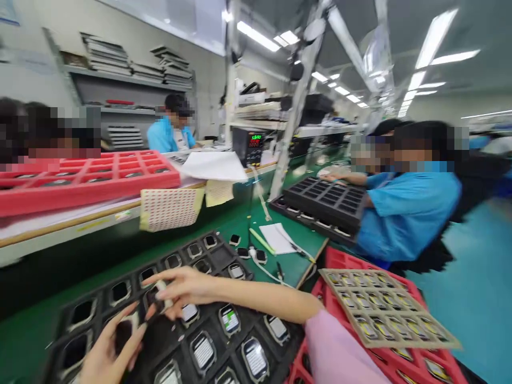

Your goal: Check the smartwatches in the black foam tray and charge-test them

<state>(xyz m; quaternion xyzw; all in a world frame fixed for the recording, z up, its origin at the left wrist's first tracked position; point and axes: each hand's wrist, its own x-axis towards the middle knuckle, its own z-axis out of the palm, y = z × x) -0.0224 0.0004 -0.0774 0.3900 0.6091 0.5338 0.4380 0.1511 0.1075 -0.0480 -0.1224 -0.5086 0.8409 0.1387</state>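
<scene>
My left hand is closed on a smartwatch case, gripping its edges between thumb and fingers. My right hand reaches across from the right and pinches another smartwatch by its pale rim. Both hands are low over a black compartment tray on the green bench. Square watch cases sit in many of its pockets. Some screens are dark; others are lit, such as a watch with white text and one with a green patch.
Several loose watches, cables and a paper lie beyond the tray. Red trays with a beige tray on top stand at right. A red tray rests on the left shelf. A co-worker sits by stacked black trays.
</scene>
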